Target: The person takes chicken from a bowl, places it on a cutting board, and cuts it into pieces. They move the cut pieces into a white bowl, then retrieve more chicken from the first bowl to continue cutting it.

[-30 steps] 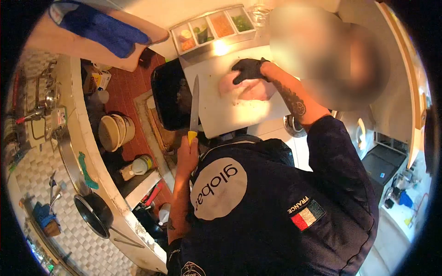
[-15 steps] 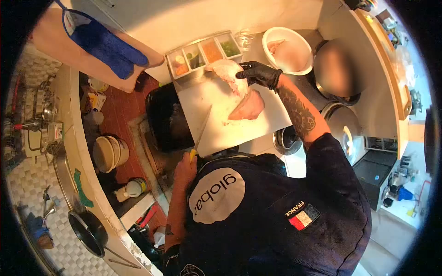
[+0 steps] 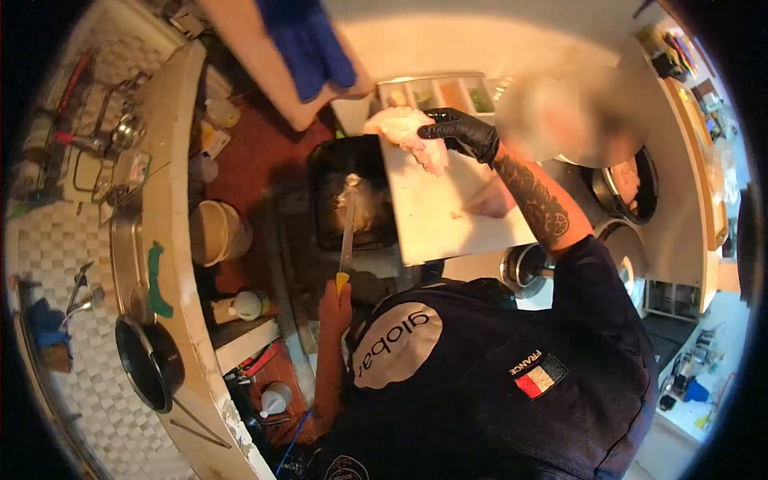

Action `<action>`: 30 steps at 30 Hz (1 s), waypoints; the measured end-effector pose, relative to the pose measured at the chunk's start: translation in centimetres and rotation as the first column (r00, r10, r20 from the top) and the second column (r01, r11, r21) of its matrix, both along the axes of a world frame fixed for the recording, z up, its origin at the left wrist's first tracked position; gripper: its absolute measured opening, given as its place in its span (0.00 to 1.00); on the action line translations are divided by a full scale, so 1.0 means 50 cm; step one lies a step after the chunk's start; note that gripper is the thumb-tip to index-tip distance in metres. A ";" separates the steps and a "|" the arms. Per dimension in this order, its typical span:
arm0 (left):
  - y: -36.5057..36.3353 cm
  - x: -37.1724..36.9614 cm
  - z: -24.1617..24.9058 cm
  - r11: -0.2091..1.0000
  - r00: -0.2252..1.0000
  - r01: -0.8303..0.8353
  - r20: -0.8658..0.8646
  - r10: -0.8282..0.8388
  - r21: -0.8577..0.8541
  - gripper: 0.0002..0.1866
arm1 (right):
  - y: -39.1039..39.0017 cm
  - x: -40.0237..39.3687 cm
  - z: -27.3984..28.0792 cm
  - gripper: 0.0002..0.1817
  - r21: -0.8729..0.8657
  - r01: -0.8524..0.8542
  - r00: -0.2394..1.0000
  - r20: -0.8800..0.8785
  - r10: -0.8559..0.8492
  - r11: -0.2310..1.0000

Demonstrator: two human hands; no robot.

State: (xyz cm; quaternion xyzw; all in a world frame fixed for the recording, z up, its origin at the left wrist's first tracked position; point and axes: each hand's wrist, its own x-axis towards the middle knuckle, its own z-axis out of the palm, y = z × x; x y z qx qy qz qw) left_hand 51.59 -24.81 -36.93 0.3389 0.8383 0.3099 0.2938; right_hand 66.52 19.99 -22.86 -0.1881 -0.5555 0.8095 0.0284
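My left hand [image 3: 336, 308], bare, is closed around the yellow handle of a knife [image 3: 348, 236]. The blade points away from me over a black bin [image 3: 320, 180], with a small pale scrap [image 3: 352, 182] at its tip. In a black glove, my right hand [image 3: 462, 134] grips a pale piece of raw meat, possibly chicken [image 3: 410, 134], above the far left part of a white cutting board [image 3: 428, 212]. Another pink piece of raw meat [image 3: 492, 200] lies on the board, under my right forearm.
Behind the board stands a sectioned container [image 3: 448, 82] with chopped ingredients. A black pan [image 3: 600, 188] holding more meat is at the right. Buckets such as a beige one [image 3: 220, 232] stand below on the left, beyond the bin. A cloth-covered board [image 3: 308, 48] juts in from above.
The knife has swung left from the board to over the bin, and a scrap now shows at its tip. The held meat has moved toward the board's left edge. The view has shifted.
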 end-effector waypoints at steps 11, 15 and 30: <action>-0.517 -0.159 -0.070 0.910 0.923 -0.364 0.053 0.380 -0.197 0.21 | -0.322 -0.588 0.237 0.25 0.457 -0.747 0.663 0.568 0.488 0.484; -0.704 -0.151 -0.114 0.865 0.863 -0.456 0.132 0.487 -0.211 0.21 | -0.523 -0.787 0.343 0.28 0.651 -0.743 0.630 0.601 0.492 0.155; -0.823 0.091 -0.172 0.349 0.250 -0.856 0.285 0.925 -0.382 0.21 | -1.498 -1.381 0.133 0.32 0.778 -0.471 0.140 0.531 0.836 -0.415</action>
